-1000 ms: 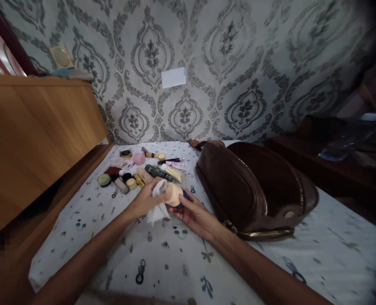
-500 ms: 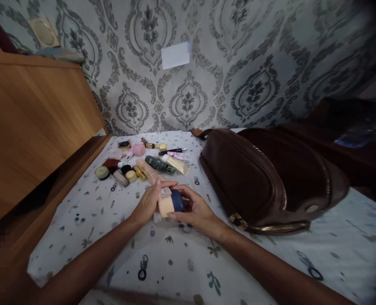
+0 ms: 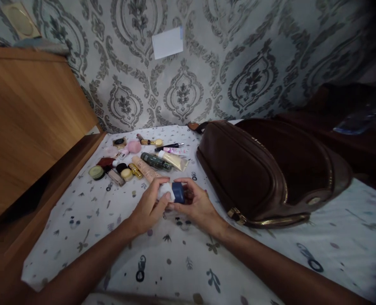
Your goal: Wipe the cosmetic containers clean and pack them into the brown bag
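1. Presses a white wipe (image 3: 165, 192) against a navy-capped jar (image 3: 179, 193) with the left hand (image 3: 148, 207), thumb on top.
2. Grips the jar's navy end with the right hand (image 3: 200, 207), thumb and fingers drawn narrow around it.
3. Holds the jar above or on the middle of the surface (image 3: 162, 271), between near and far edges; hard to tell which.
4. Spread toward the surface's far left corner: green tin (image 3: 96, 172), pink puff (image 3: 133, 146), peach tube (image 3: 145, 168), dark green bottle (image 3: 156, 161), cream tube (image 3: 175, 160).
5. On the right half, reaching near the far edge: large brown bag (image 3: 235, 165) with brass-coloured zips.
6. Along the left edge: wooden cabinet (image 3: 32, 118).
7. Behind the far edge: grey patterned wall (image 3: 181, 93) bearing a white card (image 3: 168, 42).
8. Beyond the right edge: clear plastic item (image 3: 349, 125), too dim to identify.
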Demonstrator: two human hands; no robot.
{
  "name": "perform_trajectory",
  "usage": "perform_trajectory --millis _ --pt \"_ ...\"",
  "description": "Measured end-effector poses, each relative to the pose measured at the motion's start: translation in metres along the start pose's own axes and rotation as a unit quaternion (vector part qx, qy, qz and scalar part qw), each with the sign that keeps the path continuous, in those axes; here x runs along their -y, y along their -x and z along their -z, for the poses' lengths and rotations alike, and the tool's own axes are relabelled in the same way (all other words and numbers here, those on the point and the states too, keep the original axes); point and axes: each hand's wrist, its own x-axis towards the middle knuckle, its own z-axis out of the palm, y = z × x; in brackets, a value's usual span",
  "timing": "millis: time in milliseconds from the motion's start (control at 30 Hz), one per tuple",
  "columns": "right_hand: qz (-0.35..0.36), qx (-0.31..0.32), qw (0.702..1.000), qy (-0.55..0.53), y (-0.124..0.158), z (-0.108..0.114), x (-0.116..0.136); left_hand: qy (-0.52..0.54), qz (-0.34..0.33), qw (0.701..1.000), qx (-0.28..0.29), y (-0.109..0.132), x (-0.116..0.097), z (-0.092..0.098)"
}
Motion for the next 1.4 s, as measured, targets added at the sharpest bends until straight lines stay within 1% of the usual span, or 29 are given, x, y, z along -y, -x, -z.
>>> perform_trajectory --millis 67,133,233,300,367,467,533,600,633,700,767,833,933,1033,1100,1167,1233,1333,1400 --pt "0.006 -0.001 1.000 -0.004 0.000 0.001 -0.001 -0.032 -0.040 0.999 0.000 0.000 0.002 -0.002" --pt "0.016 0.014 1.000 -0.017 0.001 0.001 -0.002 -0.053 -0.062 0.997 -0.008 -0.001 0.002 -0.002" --pt "0.048 0.051 0.997 -0.025 0.003 0.001 -0.004 -0.063 -0.068 0.996 -0.018 -0.002 0.001 -0.001" --pt "0.099 0.059 0.993 0.008 0.004 0.001 -0.004 -0.049 -0.056 0.997 -0.018 -0.002 -0.002 0.002" --pt "0.171 0.056 0.981 0.077 0.006 0.002 -0.002 -0.015 -0.028 0.999 -0.014 -0.002 -0.005 0.005" --pt "0.281 0.057 0.941 0.179 0.008 0.005 0.003 0.089 0.056 0.994 0.010 -0.003 -0.007 0.007" --pt "0.329 0.073 0.913 0.230 0.011 0.008 0.006 0.178 0.130 0.975 0.028 -0.005 -0.006 0.006" --pt "0.347 0.089 0.894 0.269 0.013 0.011 0.006 0.253 0.202 0.945 0.035 -0.008 -0.005 0.004" --pt "0.345 0.095 0.890 0.283 0.013 0.012 0.006 0.280 0.230 0.931 0.034 -0.009 -0.004 0.003" --pt "0.323 0.099 0.895 0.291 0.014 0.012 0.006 0.320 0.264 0.909 0.029 -0.011 -0.002 0.000" --pt "0.284 0.093 0.913 0.277 0.014 0.010 0.006 0.339 0.263 0.903 0.021 -0.012 -0.001 -0.003" --pt "0.235 0.070 0.935 0.256 0.013 0.009 0.007 0.328 0.243 0.913 0.000 -0.011 -0.001 -0.004" --pt "0.140 0.041 0.965 0.217 0.011 0.007 0.008 0.252 0.192 0.948 -0.025 -0.008 0.000 -0.003" --pt "0.070 0.050 0.982 0.168 0.007 0.006 0.006 0.155 0.117 0.980 -0.050 -0.006 -0.002 0.000" --pt "0.047 0.059 0.989 0.127 0.005 0.006 0.003 0.111 0.081 0.988 -0.063 -0.005 -0.003 0.002" --pt "0.039 0.066 0.993 0.091 0.004 0.005 0.001 0.103 0.080 0.990 -0.052 -0.004 -0.004 0.003" --pt "0.056 0.060 0.994 0.075 0.005 0.005 0.000 0.128 0.106 0.986 -0.024 -0.004 -0.004 0.003" --pt "0.112 0.042 0.987 0.104 0.008 0.005 0.001 0.183 0.149 0.972 0.005 -0.005 -0.001 0.003" --pt "0.156 0.045 0.977 0.141 0.011 0.005 0.003 0.220 0.182 0.958 0.009 -0.007 0.001 0.003"
